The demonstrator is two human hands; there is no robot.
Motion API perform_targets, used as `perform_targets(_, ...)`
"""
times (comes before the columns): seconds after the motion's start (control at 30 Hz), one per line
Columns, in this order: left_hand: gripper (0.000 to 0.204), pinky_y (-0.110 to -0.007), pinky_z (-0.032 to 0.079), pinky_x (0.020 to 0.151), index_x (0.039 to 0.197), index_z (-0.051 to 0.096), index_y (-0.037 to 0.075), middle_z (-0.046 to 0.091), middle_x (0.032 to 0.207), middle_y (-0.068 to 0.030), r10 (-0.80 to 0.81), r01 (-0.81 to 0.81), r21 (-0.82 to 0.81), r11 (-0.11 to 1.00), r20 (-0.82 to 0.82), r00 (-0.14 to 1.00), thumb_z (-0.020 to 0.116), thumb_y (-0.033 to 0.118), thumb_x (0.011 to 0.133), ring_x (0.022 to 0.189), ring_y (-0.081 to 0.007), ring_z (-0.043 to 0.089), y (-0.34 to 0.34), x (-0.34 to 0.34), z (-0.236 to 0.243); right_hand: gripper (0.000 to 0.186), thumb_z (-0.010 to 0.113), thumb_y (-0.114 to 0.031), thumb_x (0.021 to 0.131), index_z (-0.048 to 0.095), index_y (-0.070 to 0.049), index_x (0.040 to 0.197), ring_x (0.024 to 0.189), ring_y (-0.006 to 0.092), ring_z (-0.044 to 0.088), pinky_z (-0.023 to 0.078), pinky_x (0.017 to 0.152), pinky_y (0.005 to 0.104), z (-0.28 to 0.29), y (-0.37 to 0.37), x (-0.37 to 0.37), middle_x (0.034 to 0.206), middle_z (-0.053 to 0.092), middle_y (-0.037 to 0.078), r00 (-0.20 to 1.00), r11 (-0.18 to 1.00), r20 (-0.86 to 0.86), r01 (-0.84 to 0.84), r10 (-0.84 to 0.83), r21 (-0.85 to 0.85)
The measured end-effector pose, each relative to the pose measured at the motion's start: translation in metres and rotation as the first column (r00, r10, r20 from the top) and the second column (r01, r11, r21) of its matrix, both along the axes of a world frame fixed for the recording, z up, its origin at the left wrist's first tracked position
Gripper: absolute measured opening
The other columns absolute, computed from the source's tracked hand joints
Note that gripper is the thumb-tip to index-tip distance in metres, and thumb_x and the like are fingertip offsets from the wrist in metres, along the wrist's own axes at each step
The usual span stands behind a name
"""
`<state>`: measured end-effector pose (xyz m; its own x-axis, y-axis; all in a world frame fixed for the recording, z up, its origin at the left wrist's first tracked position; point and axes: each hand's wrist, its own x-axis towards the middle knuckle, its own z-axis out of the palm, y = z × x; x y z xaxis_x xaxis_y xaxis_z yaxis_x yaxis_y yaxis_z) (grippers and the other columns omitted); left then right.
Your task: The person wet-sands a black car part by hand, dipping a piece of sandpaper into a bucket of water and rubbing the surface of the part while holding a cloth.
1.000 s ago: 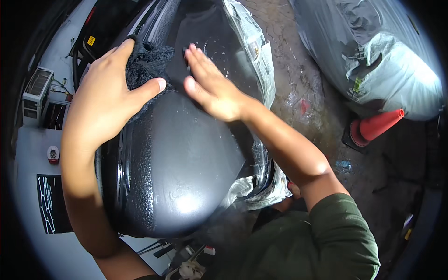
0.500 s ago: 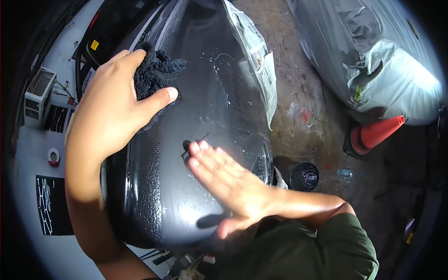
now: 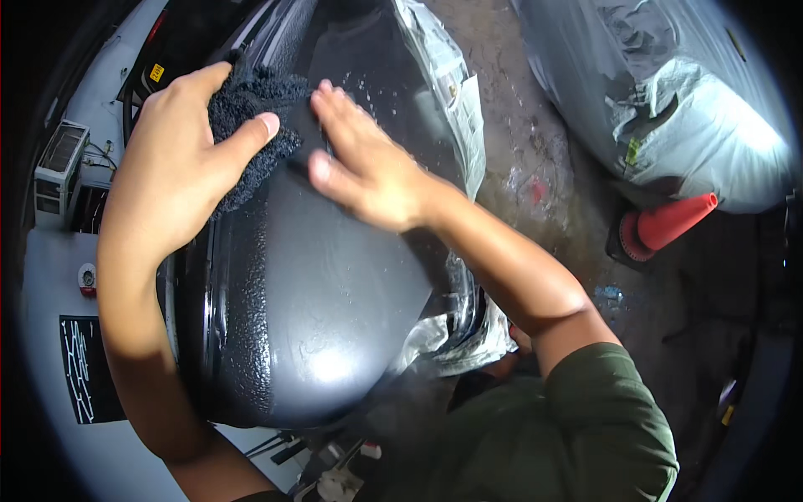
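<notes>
My left hand (image 3: 167,159) is closed on a shaggy dark microfibre cloth (image 3: 251,167) at the upper left of a dark grey vehicle panel (image 3: 326,293). The panel is glossy in places, with water droplets along its left side and near the top. My right hand (image 3: 364,167) is open, its fingers stretched out together over the panel just right of the cloth, slightly blurred. Paper masking (image 3: 439,63) hangs along the panel's right edge, with more crumpled paper (image 3: 456,356) near the lower right corner.
A car under a silvery cover (image 3: 652,109) stands at the upper right, a red traffic cone (image 3: 669,224) beside it on the stained wet floor (image 3: 544,167). At left are a white appliance (image 3: 58,171), a dark sheet with white strips (image 3: 79,368) and a small round object (image 3: 87,276).
My right hand swept down toward my body half a second ago and is now back high on the panel. My left hand, still on the cloth, has shifted slightly up and left.
</notes>
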<state>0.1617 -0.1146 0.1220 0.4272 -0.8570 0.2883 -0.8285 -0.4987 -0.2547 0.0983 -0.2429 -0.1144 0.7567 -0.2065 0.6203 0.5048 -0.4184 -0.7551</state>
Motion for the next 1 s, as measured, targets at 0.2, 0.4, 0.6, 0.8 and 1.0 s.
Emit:
perform_targets(0.2, 0.08, -0.041, 0.058, 0.086, 0.146, 0.062, -0.02, 0.074, 0.092, -0.0255, 0.004, -0.004, -0.024, 1.0, 0.008, 1.0, 0.086, 0.038, 0.096, 0.079, -0.0273, 0.07, -0.003, 0.001, 0.0, 0.124, 0.043, -0.086, 0.106, 0.015, 0.013, 0.176, 0.175, 0.0495, 0.005, 0.008, 0.141, 0.0559, -0.004, 0.022, -0.046, 0.184, 0.009, 0.039, 0.992, 0.954, 0.059, -0.089, 0.111, -0.288)
perform_targets(0.4, 0.08, -0.04, 0.056, 0.078, 0.142, 0.065, -0.02, 0.074, 0.09, -0.0217, -0.014, -0.011, -0.145, 0.989, -0.171, 0.985, 0.088, 0.042, 0.098, 0.074, -0.0227, 0.065, -0.007, 0.01, -0.001, 0.109, 0.035, -0.076, 0.114, 0.013, 0.011, 0.177, 0.175, 0.0454, 0.006, 0.007, 0.143, 0.0512, 0.007, -0.023, 0.034, 0.186, 0.008, 0.036, 0.999, 0.999, -0.018, -0.042, 0.042, -0.001)
perform_targets(0.6, 0.046, -0.033, 0.058, 0.094, 0.13, 0.073, -0.011, 0.084, 0.113, -0.0149, 0.02, -0.025, -0.037, 0.999, -0.149, 0.989, 0.081, 0.028, 0.106, 0.099, -0.019, 0.077, -0.008, 0.003, 0.005, 0.121, 0.041, -0.085, 0.107, 0.007, 0.006, 0.18, 0.174, 0.0501, 0.002, 0.006, 0.141, 0.0582, -0.022, 0.024, -0.06, 0.187, 0.003, 0.035, 0.971, 0.944, 0.065, -0.204, 0.228, -0.26)
perform_targets(0.8, 0.05, -0.035, 0.059, 0.099, 0.134, 0.071, -0.01, 0.083, 0.115, -0.0161, 0.084, -0.087, -0.013, 0.996, -0.168, 0.982, 0.082, 0.03, 0.105, 0.104, -0.0211, 0.078, -0.009, -0.011, 0.001, 0.098, 0.034, -0.066, 0.118, 0.017, 0.01, 0.177, 0.176, 0.0444, 0.007, 0.008, 0.142, 0.0535, -0.008, -0.013, 0.018, 0.185, 0.011, 0.036, 0.999, 0.998, 0.035, -0.019, 0.021, -0.063)
perform_targets(1.0, 0.064, -0.037, 0.056, 0.109, 0.145, 0.068, -0.011, 0.08, 0.127, -0.0211, 0.025, -0.026, -0.059, 0.998, -0.018, 1.0, 0.084, 0.035, 0.104, 0.117, -0.0248, 0.076, -0.001, -0.006, -0.001, 0.134, 0.043, -0.095, 0.099, 0.013, 0.01, 0.178, 0.174, 0.052, 0.005, 0.006, 0.139, 0.0653, -0.014, 0.018, -0.041, 0.185, 0.01, 0.037, 0.986, 0.949, 0.09, -0.106, 0.138, -0.296)
